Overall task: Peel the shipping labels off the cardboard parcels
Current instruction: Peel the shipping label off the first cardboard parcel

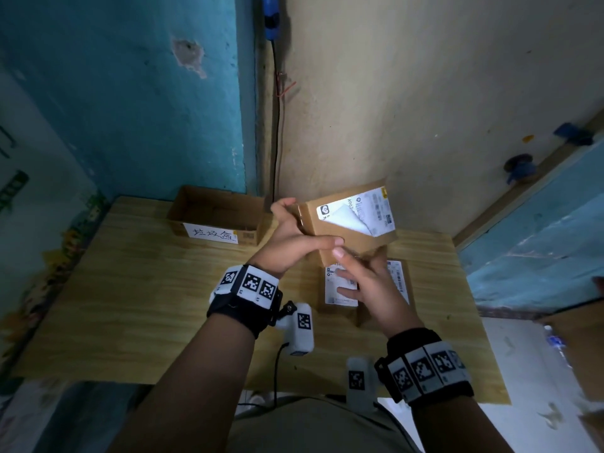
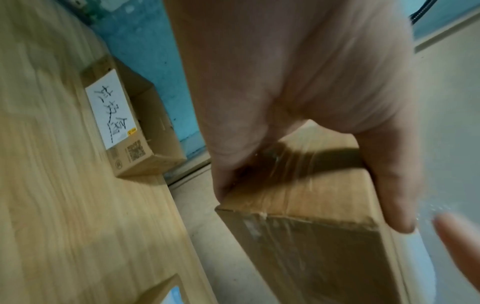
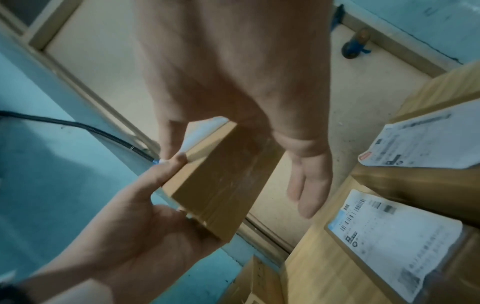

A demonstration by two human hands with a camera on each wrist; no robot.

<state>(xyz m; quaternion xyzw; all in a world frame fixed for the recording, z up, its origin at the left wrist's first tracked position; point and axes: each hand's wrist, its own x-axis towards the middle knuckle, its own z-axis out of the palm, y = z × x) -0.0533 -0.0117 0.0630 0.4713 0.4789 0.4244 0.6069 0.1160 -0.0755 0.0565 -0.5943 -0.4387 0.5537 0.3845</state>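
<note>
Across the wooden worktop (image 1: pixel 130 289), largest thing in view, an open cardboard bin (image 1: pixel 215 217) with a handwritten tag sits at the back by the blue wall, and two more parcels (image 1: pixel 340 289) with their labels still on lie flat under the right forearm. Above them the left hand (image 1: pixel 294 240) holds a small flat parcel (image 1: pixel 346 237) up off the worktop, tilted toward the person's face, its thumb on one broad side and its fingers curled round the narrow edge. The right hand (image 1: pixel 369 282) hangs just below that parcel with fingers straight and relaxed, holding nothing. On the parcel's upper face the shipping label (image 1: pixel 369 210) is half lifted: one corner is folded back, showing its white underside, while the far part looks still stuck, though blur makes the exact line hard to judge.

To do this step well, the right hand should probably pinch the loose flap close to where it meets the cardboard, not at the tip, and pull low and slow along the face, so the paper comes away whole. The left hand's grip should stay clear of the label and brace against the pull. A fast or steep tug would likely tear the label.
</note>
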